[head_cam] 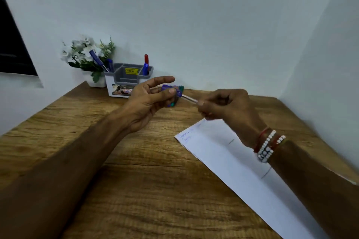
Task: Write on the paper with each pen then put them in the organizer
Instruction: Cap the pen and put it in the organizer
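My left hand [151, 99] holds a small bunch of pens [173, 93] with blue and green caps above the wooden desk, its index finger stretched out. My right hand [225, 105] pinches the clear barrel of one pen [189, 98] whose capped end is still among the bunch. A white sheet of paper [233, 163] with faint blue writing near its far corner lies under my right wrist. The grey and white organizer [126, 80] stands at the back by the wall, with blue pens [101, 62] in its left cup and a red and a blue pen [146, 66] in its right cup.
A white pot of artificial white flowers [87, 54] stands just left of the organizer. Walls close the desk [136, 170] at the back and on the right. A dark window is at the far left. Beaded bracelets circle my right wrist.
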